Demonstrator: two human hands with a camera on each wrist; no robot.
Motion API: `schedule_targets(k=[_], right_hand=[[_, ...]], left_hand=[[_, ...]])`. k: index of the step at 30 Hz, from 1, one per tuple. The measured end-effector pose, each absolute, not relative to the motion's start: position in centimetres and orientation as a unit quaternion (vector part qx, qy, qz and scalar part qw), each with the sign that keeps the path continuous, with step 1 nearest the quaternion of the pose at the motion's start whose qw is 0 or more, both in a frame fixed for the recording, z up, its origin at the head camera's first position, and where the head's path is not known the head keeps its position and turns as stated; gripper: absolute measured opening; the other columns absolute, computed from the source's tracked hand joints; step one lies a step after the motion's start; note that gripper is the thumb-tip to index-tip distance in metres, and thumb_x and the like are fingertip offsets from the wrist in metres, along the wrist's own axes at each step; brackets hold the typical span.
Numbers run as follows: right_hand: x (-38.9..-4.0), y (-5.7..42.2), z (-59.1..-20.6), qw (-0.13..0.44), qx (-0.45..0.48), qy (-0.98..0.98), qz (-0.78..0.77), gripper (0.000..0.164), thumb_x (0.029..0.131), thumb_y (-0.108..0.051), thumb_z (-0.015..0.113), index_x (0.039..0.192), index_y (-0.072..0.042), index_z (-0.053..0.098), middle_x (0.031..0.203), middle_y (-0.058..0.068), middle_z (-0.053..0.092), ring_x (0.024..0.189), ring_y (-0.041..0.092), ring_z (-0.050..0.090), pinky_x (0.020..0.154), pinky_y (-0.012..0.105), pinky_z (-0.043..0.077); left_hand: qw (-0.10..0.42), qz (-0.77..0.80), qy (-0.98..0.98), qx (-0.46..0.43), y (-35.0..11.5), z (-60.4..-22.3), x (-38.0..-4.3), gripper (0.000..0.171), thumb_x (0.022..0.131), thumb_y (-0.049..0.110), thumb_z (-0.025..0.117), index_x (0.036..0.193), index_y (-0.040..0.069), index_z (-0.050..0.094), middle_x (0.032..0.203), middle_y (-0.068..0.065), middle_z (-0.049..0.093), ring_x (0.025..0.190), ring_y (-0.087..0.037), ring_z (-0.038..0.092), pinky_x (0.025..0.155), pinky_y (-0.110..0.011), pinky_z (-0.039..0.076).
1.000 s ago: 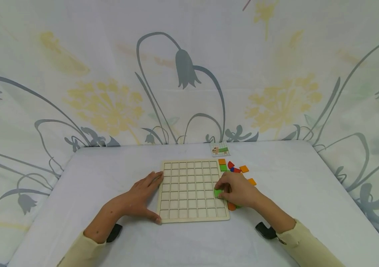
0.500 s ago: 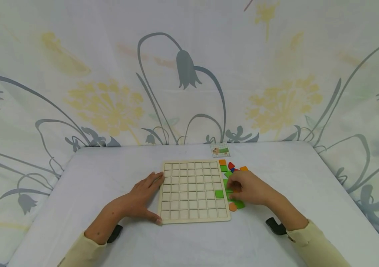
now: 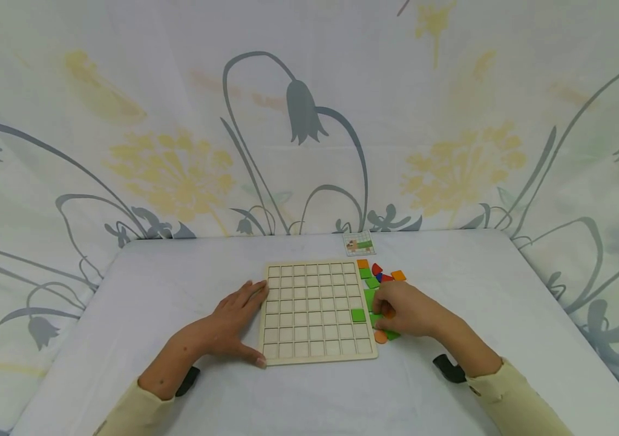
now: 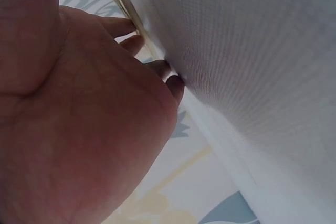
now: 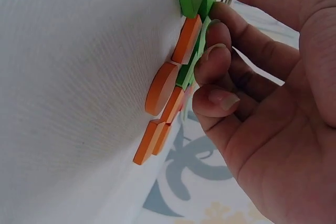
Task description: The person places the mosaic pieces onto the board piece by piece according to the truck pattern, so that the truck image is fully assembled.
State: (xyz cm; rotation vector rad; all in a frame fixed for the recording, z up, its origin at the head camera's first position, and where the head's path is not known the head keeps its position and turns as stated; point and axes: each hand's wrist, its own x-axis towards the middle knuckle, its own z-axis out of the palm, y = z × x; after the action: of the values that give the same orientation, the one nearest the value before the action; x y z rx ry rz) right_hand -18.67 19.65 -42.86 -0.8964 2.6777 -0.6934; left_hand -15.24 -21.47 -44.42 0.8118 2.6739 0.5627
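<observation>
Your left hand (image 3: pixel 222 327), fingers spread and gripping nothing, touches the board's (image 3: pixel 307 303) left edge. Loose tiles (image 3: pixel 370 298) lie just right of it, beneath your nearer right hand (image 3: pixel 408 309), fingers bent; whether they pinch one, I can't tell.

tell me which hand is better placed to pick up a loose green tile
Probably the right hand: it is right at the loose green tiles beside the board, while the left hand rests at the board's opposite edge.
</observation>
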Motion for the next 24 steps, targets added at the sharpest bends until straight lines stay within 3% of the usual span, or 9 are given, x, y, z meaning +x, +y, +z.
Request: schedule_targets(k=[13,24], right_hand=[[-18.77,19.47,-42.82,0.144,-0.31,0.898,-0.276,0.025,0.085,-0.006,0.088,0.089,-0.016,0.066,0.078,-0.008,0.058,0.074,0.01,0.055,0.066,0.026,0.051],[-18.57,18.69,-42.54,0.117,-0.325,0.877,-0.334,0.02,0.092,0.007,0.074,0.1,-0.011,0.073,0.097,-0.005,0.072,0.087,0.01,0.064,0.081,0.027,0.058]], left_hand=[[0.148,0.195,0.928,0.282,-21.63,-44.7,-15.4,0.138,0.073,0.066,0.09,0.17,0.002,0.014,0.178,-0.016,0.007,0.163,-0.045,0.003,0.126,-0.068,0.017],[0.153,0.19,0.928,0.281,-21.57,-44.6,-15.41,0.139,0.073,0.067,0.089,0.169,0.001,0.014,0.178,-0.016,0.006,0.163,-0.045,0.001,0.127,-0.067,0.016]])
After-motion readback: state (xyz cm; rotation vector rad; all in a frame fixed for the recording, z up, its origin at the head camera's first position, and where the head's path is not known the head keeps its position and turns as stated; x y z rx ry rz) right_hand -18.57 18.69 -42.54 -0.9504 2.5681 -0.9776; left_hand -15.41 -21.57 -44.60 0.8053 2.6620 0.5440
